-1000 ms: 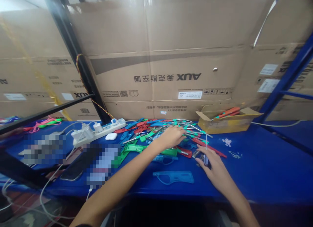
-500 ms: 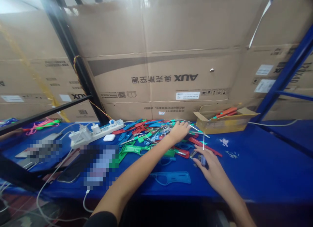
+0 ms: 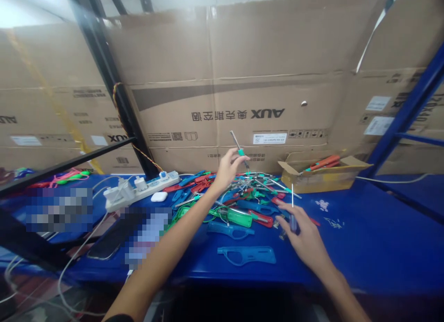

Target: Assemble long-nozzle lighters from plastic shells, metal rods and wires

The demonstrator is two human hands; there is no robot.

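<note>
My left hand (image 3: pixel 229 167) is raised over the pile, pinching a metal lighter tube (image 3: pixel 236 141) with a green collar. The tube tilts up and to the left. My right hand (image 3: pixel 304 236) rests low at the pile's right side, its fingers curled around a screwdriver (image 3: pixel 293 223) with a dark handle and a thin bright shaft pointing up. By its fingertips are small metallic parts (image 3: pixel 282 233), too blurred to name. Below the pile (image 3: pixel 258 191) of lighter shells, tubes and wires, a blue lighter shell half (image 3: pixel 255 255) lies flat. Another blue shell (image 3: pixel 231 230) lies just behind it.
An open cardboard box (image 3: pixel 322 182) with orange-red lighter parts stands at back right. To the left are a white power strip (image 3: pixel 152 185), a white earphone case (image 3: pixel 159 197) and phones with cables. Cardboard (image 3: pixel 222 95) walls the back; small scraps (image 3: pixel 322 205) lie at right.
My left hand has risen out of the pile, up and to the left, bringing the metal tube with it. My right hand keeps the screwdriver in nearly the same place. The view has shifted slightly.
</note>
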